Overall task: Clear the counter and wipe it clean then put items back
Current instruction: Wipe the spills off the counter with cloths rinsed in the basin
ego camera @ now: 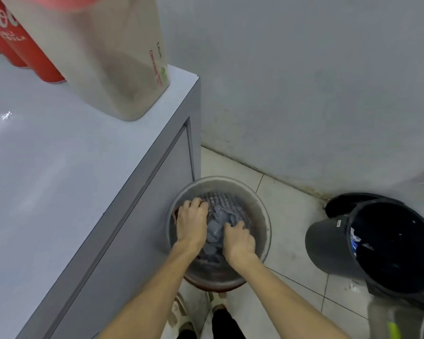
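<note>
A grey wet cloth lies bunched in a round metal basin on the tiled floor beside the counter. My left hand grips the cloth's left side, fingers curled down into the basin. My right hand grips the cloth's right side, knuckles up. The white counter fills the left of the view, with a tall translucent beige container and red cans at its far end.
A black bin with rubbish inside stands on the floor at the right, close to the grey wall. A clear container sits at the bottom right corner. My feet are just below the basin.
</note>
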